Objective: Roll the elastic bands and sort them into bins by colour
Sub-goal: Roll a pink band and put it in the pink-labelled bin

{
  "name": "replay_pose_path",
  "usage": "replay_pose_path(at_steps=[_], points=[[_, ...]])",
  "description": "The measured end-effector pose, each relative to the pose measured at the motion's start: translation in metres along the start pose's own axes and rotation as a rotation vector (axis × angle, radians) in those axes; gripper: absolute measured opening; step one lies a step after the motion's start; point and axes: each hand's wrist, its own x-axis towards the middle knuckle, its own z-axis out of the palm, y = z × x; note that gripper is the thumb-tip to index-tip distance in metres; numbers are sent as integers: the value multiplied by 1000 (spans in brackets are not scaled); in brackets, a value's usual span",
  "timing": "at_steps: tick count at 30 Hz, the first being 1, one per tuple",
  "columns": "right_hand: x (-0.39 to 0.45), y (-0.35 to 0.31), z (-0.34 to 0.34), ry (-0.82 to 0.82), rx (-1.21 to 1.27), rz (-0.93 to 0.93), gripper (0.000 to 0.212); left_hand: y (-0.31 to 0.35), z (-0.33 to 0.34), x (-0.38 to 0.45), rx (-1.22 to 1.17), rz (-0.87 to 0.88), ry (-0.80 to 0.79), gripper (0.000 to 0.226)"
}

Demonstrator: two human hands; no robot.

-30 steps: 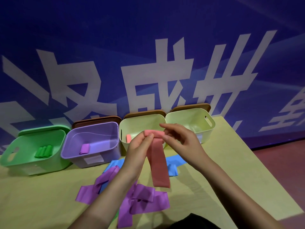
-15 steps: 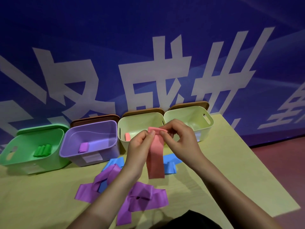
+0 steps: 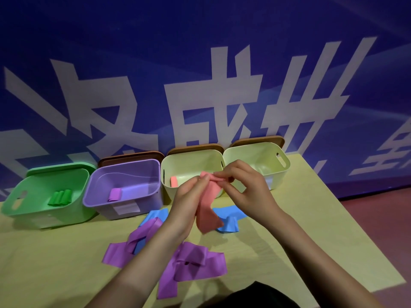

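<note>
left hand (image 3: pixel 189 205) + right hand (image 3: pixel 246 190) | both pinching pink band (image 3: pixel 208 210) (top end) | tail hanging

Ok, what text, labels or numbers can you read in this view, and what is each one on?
"成": large white character on the blue backdrop behind the bins.
Other large white characters on the backdrop: cropped or hidden in part, not readable for certain.
White label on the front of the purple bin: too blurred to read.
Pale label on the green bin: too blurred to read.
No numbers or brands can be read.
</note>
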Motion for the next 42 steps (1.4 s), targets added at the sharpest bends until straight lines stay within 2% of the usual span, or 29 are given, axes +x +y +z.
replay_pose_path(at_steps=[2, 5, 8, 12, 16, 19, 22, 25, 28, 31, 36, 40, 42], points=[[-1, -3, -1, -19, 145, 97, 21, 3, 3, -3, -6, 34, 8, 26], [-2, -10, -6, -9, 506, 359, 31, 4, 1, -4, 20, 52, 44, 21], [-2, -16, -2, -33, 551, 486, 23, 1, 1, -5, 74, 115, 35, 19], [-1, -23, 8, -14, 475, 487, 18, -2, 2, -6, 164, 144, 67, 17], [-3, -21, 11, 66, 386, 460, 23, -2, 2, -4, 336, 121, 144, 32], [-3, -20, 14, 93, 301, 431, 19, 0, 1, -4, 330, 149, 158, 39], [-2, -17, 18, 116, 156, 309, 14, 3, 0, -5, 273, 184, 118, 51], [-6, -13, 21, 96, 11, 157, 15, 4, 0, -8, 210, 174, 134, 34], [-7, -9, 19, 47, 5, 81, 22, 1, 0, -12, 158, 130, 133, 33], [-10, -10, 15, -6, 146, 132, 24, -1, 0, -13, 107, 102, 137, 31], [-12, -18, 14, -13, 390, 405, 23, 0, 2, -13, 186, 113, 114, 28], [-9, -20, 16, 51, 416, 465, 19, 1, 8, -12, 261, 125, 155, 26], [-9, -18, 17, 79, 374, 444, 23, -2, 9, -10, 222, 41, 194, 25]])
